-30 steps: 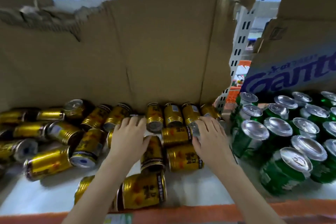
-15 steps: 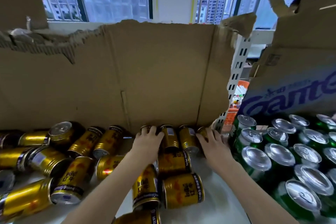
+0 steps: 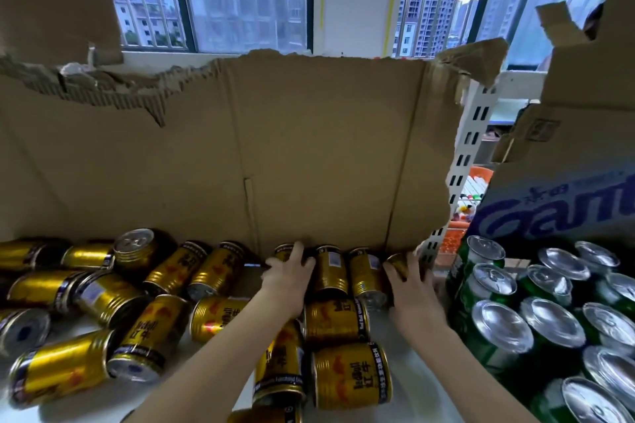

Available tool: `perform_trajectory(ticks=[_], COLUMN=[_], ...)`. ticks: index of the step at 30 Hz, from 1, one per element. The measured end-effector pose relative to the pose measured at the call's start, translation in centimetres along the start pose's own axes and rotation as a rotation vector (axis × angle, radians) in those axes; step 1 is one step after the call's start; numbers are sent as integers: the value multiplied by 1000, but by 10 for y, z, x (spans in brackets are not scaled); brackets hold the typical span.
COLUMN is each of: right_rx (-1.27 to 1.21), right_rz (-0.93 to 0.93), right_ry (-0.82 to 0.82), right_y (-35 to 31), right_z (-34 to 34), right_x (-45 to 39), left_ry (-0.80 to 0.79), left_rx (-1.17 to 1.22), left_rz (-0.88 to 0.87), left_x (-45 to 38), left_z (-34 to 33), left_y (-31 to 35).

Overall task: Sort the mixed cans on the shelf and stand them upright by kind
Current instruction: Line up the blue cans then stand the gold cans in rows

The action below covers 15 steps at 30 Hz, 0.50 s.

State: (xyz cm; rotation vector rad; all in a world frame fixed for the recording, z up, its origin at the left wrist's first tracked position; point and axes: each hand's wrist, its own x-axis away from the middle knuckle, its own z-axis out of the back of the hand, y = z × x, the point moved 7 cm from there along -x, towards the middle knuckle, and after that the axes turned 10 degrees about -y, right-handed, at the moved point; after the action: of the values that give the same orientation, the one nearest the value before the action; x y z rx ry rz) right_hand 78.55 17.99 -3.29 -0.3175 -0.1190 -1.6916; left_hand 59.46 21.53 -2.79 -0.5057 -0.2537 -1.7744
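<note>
Several gold cans (image 3: pixel 161 333) lie on their sides across the white shelf (image 3: pixel 409 347), one standing upright (image 3: pixel 137 247) at the back left. Green cans (image 3: pixel 501 330) with silver tops stand upright in a group on the right. My left hand (image 3: pixel 287 273) reaches to the back row and curls its fingers over a lying gold can (image 3: pixel 285 251) against the cardboard. My right hand (image 3: pixel 410 280) grips another gold can (image 3: pixel 397 261) at the right end of that row. Two more gold cans (image 3: pixel 331 271) lie between my hands.
A torn cardboard sheet (image 3: pixel 309 154) stands as a wall behind the gold cans. A white slotted shelf upright (image 3: pixel 464 161) separates the two bays. A printed cardboard box (image 3: pixel 556 203) backs the green cans. Windows show above.
Both hands have reached further back, from the middle cans to the rear row by the cardboard. The view has tilted up, showing more window.
</note>
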Motion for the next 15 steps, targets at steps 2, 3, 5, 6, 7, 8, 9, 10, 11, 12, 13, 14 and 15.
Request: perform_trajectory(ticks=[2, 3, 5, 6, 7, 8, 9, 10, 11, 12, 13, 14, 15], right_rx=[-56, -87, -129, -132, -127, -114, -93, -69, -49, -39, -46, -65, -84], right_rz=[-35, -54, -68, -65, -58, -48, -38, -30, -22, -16, -10, 2, 19], right_ry=[0, -2, -7, -12, -13, -1, 27, 66, 103, 131, 150, 160, 162], right_y=[3, 4, 7, 7, 8, 8, 8, 9, 9, 8, 8, 7, 5], right_z=[-1, -2, -3, -3, -1, 3, 9, 16, 23, 30, 36, 42, 46], right_x=[4, 7, 11, 14, 16, 20, 23, 26, 28, 30, 30, 28, 26], left_ry=[0, 6, 21, 28, 32, 35, 37, 33, 30, 34, 49, 68, 85], left_rx=[29, 42, 61, 65, 69, 81, 109, 150, 196, 242, 289, 337, 381], left_rz=[16, 16, 6, -1, -9, -16, -18, -14, -9, -3, 0, 3, 6], left_x=[-2, -2, 0, 1, 3, 5, 8, 12, 16, 21, 26, 32, 36], left_z=[-2, -3, -5, -5, -4, -3, -1, 1, 4, 8, 13, 19, 26], left_y=[-3, -5, -9, -11, -13, -14, -16, -18, -21, -24, -26, -28, -31])
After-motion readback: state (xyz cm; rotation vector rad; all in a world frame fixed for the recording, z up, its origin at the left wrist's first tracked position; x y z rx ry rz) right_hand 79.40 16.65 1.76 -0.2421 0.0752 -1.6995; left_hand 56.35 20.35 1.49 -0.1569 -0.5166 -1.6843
